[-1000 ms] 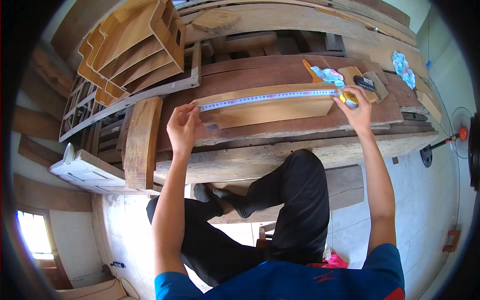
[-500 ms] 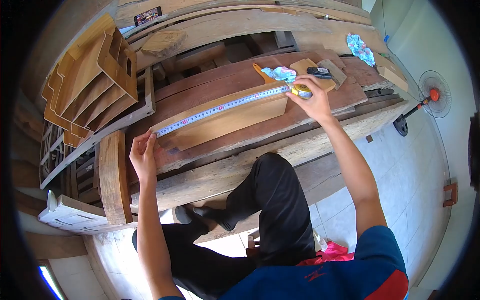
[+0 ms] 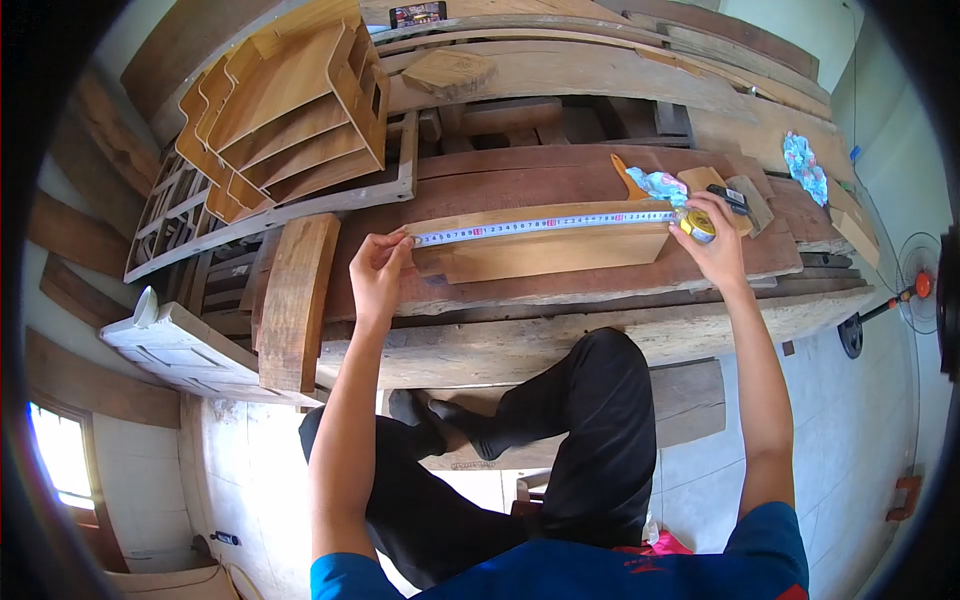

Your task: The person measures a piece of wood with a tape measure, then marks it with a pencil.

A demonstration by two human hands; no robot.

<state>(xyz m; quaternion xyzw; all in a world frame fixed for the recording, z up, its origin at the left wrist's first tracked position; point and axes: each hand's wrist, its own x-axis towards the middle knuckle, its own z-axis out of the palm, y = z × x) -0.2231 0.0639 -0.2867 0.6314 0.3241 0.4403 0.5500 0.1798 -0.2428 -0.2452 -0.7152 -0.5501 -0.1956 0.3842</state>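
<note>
A tape measure [image 3: 697,225] with a yellow case is in my right hand [image 3: 718,245], at the right end of a light wooden board [image 3: 560,250]. Its white blade [image 3: 500,231] is pulled out along the board's upper edge. At the board's left end, my left hand [image 3: 376,275] pinches the blade's tip between thumb and fingers. The board rests on a reddish-brown plank [image 3: 480,175]. Just beyond my right hand lie a crumpled blue cloth [image 3: 657,185], a brush with an orange handle [image 3: 627,175] and a black object [image 3: 728,198] on wood pieces.
A wooden tiered organizer [image 3: 290,110] stands at the back left. Nearer, a thick wood block [image 3: 300,300] lies crosswise. A hexagonal wood piece [image 3: 448,74] and a phone [image 3: 418,14] lie farther back. Another blue cloth [image 3: 805,168] and a fan [image 3: 915,285] are at the right.
The view has swung left, so the bench and both hands appear farther right. Both hands keep hold of the tape measure, stretched along the board.
</note>
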